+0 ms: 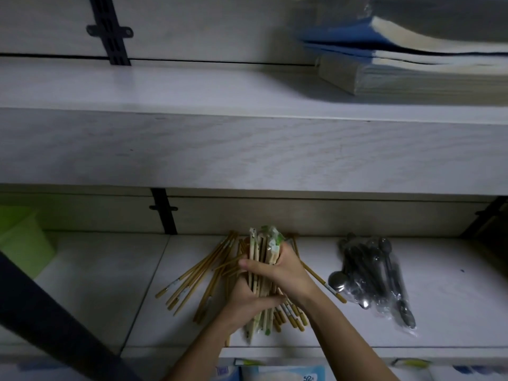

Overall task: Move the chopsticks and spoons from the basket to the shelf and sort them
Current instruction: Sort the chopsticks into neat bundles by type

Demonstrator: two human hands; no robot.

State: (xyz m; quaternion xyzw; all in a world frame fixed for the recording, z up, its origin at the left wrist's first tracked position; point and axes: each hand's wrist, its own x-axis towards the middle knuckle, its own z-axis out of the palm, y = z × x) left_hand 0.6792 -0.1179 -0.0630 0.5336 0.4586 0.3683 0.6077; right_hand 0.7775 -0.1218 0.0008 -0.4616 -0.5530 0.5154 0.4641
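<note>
Shelf-stocking in a dim storage corner: a bundle of wrapped chopsticks [264, 244] is gripped in both hands over the lower shelf [104, 276], its far end pointed toward the back wall. The right hand [280, 268] is closed round the upper half of the bundle, fingers wrapped across its front. The left hand [247, 301] is curled round the lower half, and the near ends stick out below it by the shelf's front edge. Loose bamboo chopsticks [192, 281] are fanned out on the shelf beneath and to the left of the hands, with a few ends showing on the right as well. The spoons [371, 273], sealed in clear plastic, are heaped separately to the right, apart from the chopsticks. The basket is not in view. A green container [22, 240] is seen at the far left, and stacked books [412, 48] on the shelf above.

The step in hand is judged to be the squaring-up of the wrapped bundle before it is laid down. It is best done with the ends tapped level and the grip eased slightly, so the packets can slide into line. The bundle should then be set down beside the loose sticks, not across them, and kept well away from the spoons. The slick wrappers are likely to splay if one hand is released too early
</note>
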